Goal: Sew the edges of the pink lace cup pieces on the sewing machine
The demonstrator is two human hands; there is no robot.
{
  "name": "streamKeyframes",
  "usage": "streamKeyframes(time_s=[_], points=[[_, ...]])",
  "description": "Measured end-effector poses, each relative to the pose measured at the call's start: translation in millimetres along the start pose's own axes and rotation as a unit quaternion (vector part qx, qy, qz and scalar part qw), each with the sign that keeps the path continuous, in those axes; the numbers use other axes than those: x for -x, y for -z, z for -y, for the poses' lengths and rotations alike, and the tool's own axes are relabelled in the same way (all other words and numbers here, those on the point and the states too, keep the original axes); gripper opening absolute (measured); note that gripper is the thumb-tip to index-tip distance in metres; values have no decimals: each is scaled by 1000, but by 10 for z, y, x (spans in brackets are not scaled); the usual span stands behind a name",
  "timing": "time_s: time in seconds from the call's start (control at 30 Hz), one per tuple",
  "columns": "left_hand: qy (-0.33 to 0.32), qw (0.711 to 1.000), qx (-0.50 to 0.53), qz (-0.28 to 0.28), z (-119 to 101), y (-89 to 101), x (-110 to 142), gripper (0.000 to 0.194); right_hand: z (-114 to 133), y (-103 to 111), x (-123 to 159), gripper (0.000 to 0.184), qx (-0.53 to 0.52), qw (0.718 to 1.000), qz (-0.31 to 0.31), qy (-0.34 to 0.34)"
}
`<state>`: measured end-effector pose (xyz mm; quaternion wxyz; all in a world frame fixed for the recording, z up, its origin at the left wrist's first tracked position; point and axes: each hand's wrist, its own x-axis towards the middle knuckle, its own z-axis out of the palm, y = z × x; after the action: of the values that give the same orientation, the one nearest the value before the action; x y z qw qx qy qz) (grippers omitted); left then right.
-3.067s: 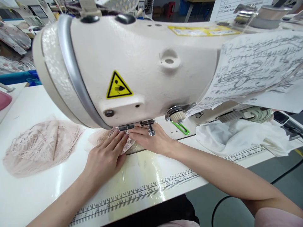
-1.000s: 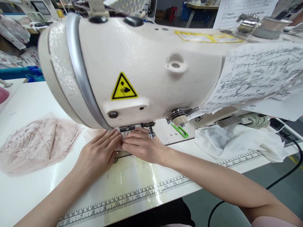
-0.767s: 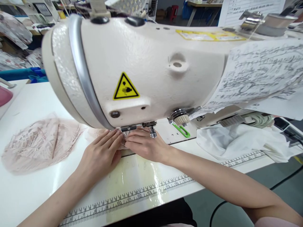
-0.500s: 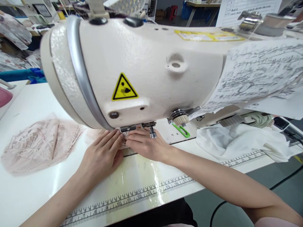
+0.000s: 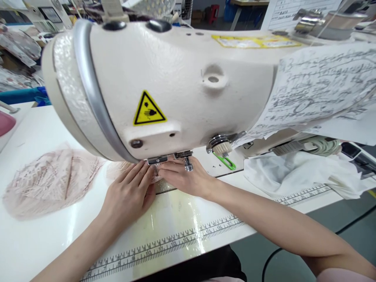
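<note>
Under the needle end of a white sewing machine, both hands are at a small piece of pale pink lace fabric. My left hand lies on it with fingers stretched out flat, its thumb tucked low beside the palm. From the other side my right hand has its fingers bent on the fabric's edge, close to the left fingertips. The machine head hides the needle and part of the fabric. To the left, a rounded pink lace piece with a mesh border lies apart on the table.
A green thread snipper lies right of my right hand. White cloth is heaped farther right. A printed ruler strip runs along the front of the white table. Handwritten paper covers the machine's arm.
My right hand has shifted slightly right, and a little more of the plate shows between the hands. The view has moved slightly. The rounded lace piece stays put.
</note>
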<state>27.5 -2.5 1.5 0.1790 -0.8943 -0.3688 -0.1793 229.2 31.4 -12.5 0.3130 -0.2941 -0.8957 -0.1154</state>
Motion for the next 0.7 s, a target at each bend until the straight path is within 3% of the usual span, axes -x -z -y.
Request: streamKeyframes(time_s=[0.43, 0.7], points=[[12, 1000, -10, -5, -47, -16, -2, 36, -105, -16, 27, 19, -67, 997, 25, -25], [15, 1000, -20, 4, -59, -2, -26, 36, -132, -220, 71, 25, -93, 987, 29, -126]])
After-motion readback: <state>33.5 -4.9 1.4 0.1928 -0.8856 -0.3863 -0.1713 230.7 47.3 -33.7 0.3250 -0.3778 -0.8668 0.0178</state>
